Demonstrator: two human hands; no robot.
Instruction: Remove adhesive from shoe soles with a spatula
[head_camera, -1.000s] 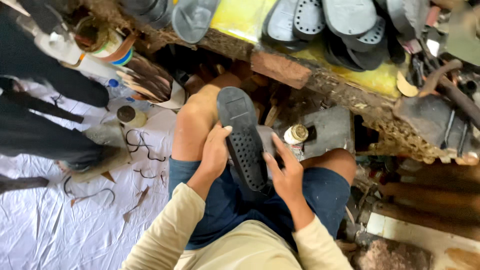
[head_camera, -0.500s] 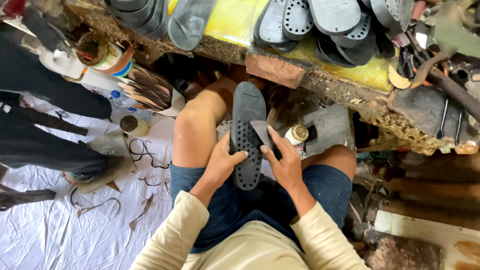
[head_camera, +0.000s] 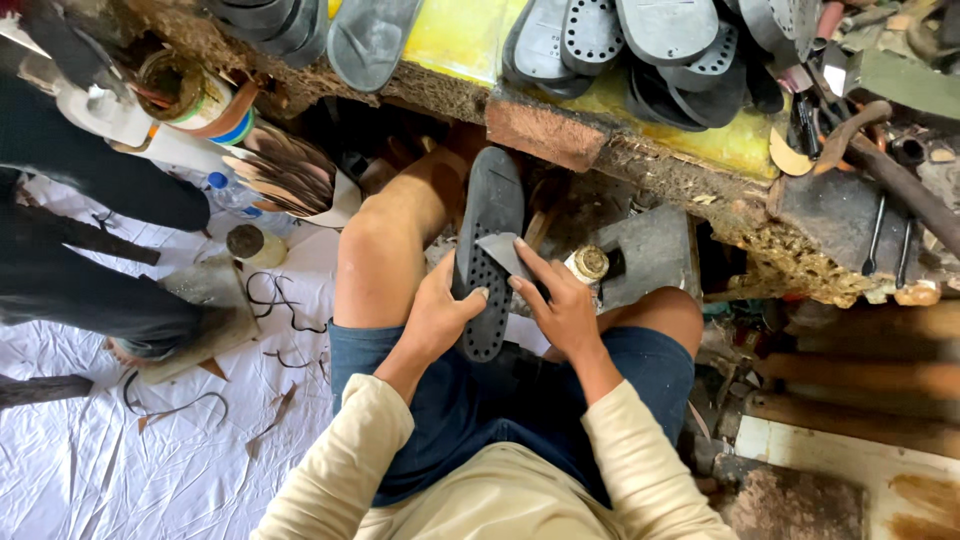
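Dark soles (head_camera: 640, 40) lie piled on the yellow bench (head_camera: 460, 40). A white sheet (head_camera: 80, 470) covers the floor, near a plastic bottle (head_camera: 232, 195).

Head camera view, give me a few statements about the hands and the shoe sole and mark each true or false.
1. The left hand grips the dark shoe sole by its side. True.
2. The sole lies flat on the white sheet. False: it is held up over the person's lap, between the knees.
3. The right hand presses a flat grey blade against the sole. True.
4. The bench above is bare. False: many dark soles are stacked on it.
5. The person wears long trousers. False: blue shorts, knees bare.
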